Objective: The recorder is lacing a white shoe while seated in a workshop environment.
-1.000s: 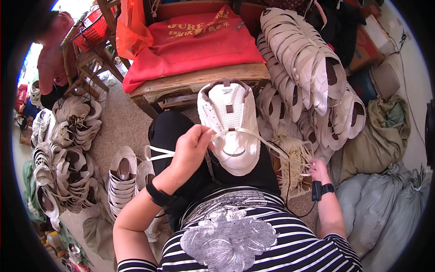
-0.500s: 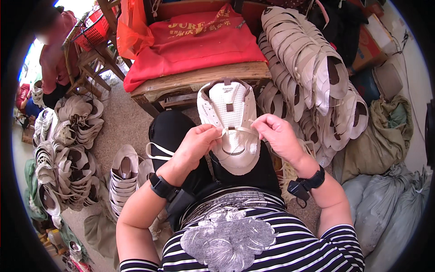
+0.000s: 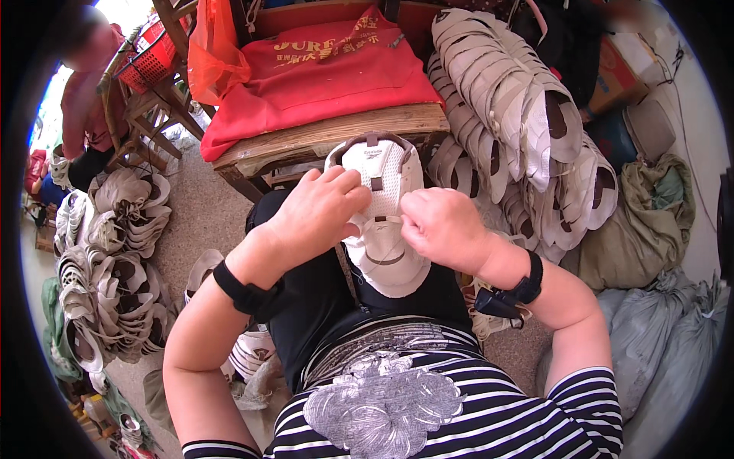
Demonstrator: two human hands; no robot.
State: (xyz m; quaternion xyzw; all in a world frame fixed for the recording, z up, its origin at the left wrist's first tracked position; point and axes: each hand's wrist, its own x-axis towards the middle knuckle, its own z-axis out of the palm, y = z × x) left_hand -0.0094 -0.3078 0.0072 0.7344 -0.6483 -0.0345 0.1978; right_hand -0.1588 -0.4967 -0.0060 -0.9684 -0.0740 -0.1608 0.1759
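Two hands worked on one white shoe upper (image 3: 386, 222), which lay flat across our lap, its toe end toward the body and its heel end toward the wooden bench (image 3: 336, 138) beyond the hands; our left hand (image 3: 317, 210) rested on the upper's left edge, fingers curled over it and pressing it down; our right hand (image 3: 440, 226) was clenched at the upper's middle, thumb and forefinger pinched together just beside the centre strap; whether a thread or lace sat in that pinch we could not tell; each wrist carried a black band; a red cloth (image 3: 321, 76) covered the bench top ahead of both hands, with an orange plastic bag (image 3: 214, 50) hanging at its left corner; a tall stack of grey-and-white uppers (image 3: 520, 130) stood just beyond and outside the right hand; lower heaps of similar uppers (image 3: 115, 252) lay on the floor well apart from the left hand; grey sacks (image 3: 657, 336) sat outside the right forearm; another person in a pink top (image 3: 80, 115) sat far off beyond the left hand.
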